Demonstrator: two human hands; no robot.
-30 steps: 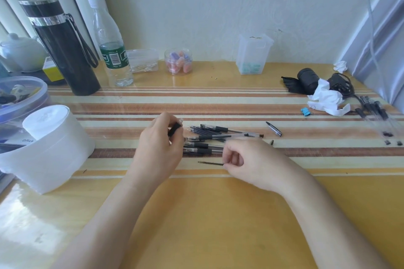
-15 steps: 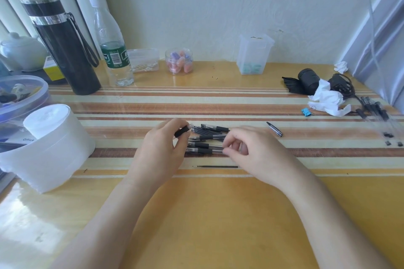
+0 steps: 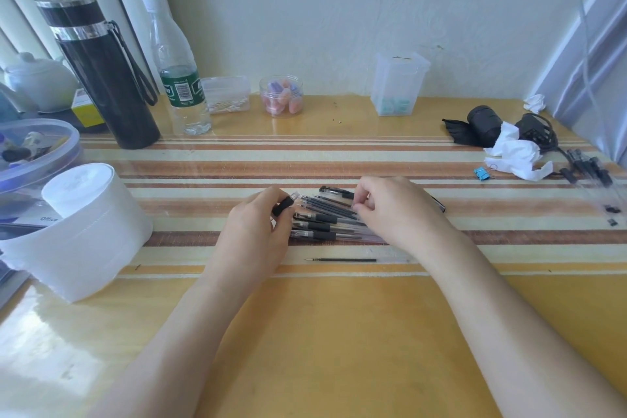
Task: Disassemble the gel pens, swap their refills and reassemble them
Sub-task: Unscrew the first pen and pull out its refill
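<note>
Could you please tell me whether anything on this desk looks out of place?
One bare refill lies alone on the table, apart from the pen pile and nearer the person. At the right, crumpled tissue sits among black gear. The left hand holds a black pen part.

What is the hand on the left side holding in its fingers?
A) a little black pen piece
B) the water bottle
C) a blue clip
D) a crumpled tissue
A: the left hand pinches a short black pen piece in its fingertips, right beside the pile of pens.
</note>
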